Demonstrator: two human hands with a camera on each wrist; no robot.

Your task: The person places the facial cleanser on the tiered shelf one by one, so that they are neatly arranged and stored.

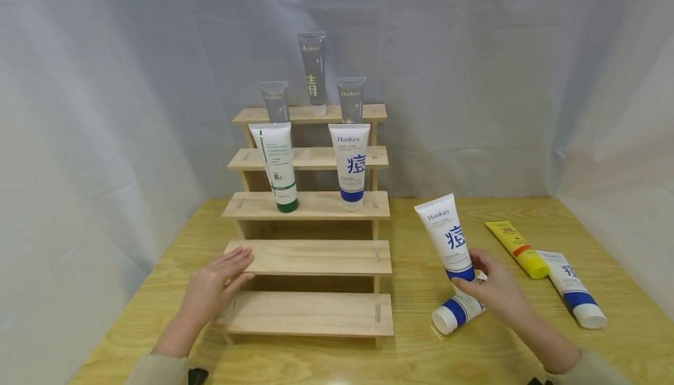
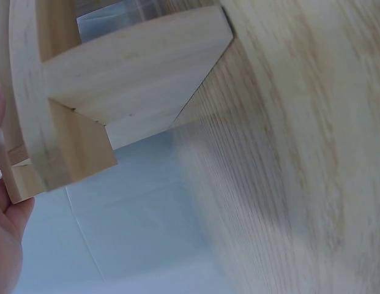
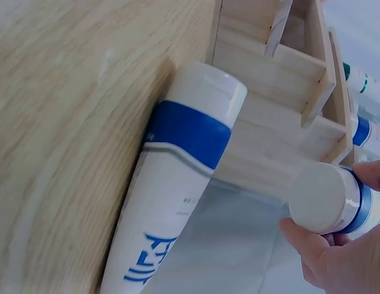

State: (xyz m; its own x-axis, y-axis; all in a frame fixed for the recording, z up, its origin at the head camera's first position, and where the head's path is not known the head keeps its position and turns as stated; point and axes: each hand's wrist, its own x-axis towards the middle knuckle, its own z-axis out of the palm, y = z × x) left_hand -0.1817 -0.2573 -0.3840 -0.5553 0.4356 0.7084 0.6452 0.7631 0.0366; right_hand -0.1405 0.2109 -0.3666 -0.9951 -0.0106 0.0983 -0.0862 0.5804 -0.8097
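Observation:
A stepped wooden display rack (image 1: 310,256) stands on the table, in the middle of the head view. My left hand (image 1: 218,277) rests its fingers on the left end of the second step from the bottom, its thumb lower at the front. My right hand (image 1: 497,285) holds a white squeeze tube (image 1: 444,233) with a blue band near its cap end, cap down and tilted, to the right of the rack. Beneath it another white-and-blue tube (image 3: 171,177) lies on the table. On the middle step stand a green-capped white tube (image 1: 277,165) and a white-and-blue tube (image 1: 350,162).
Several grey tubes (image 1: 314,72) stand on the upper steps. Right of my right hand, a yellow tube (image 1: 518,247) and one more white-and-blue tube (image 1: 571,285) lie on the wooden table (image 1: 421,361). Pale cloth (image 1: 474,81) hangs behind and at the sides.

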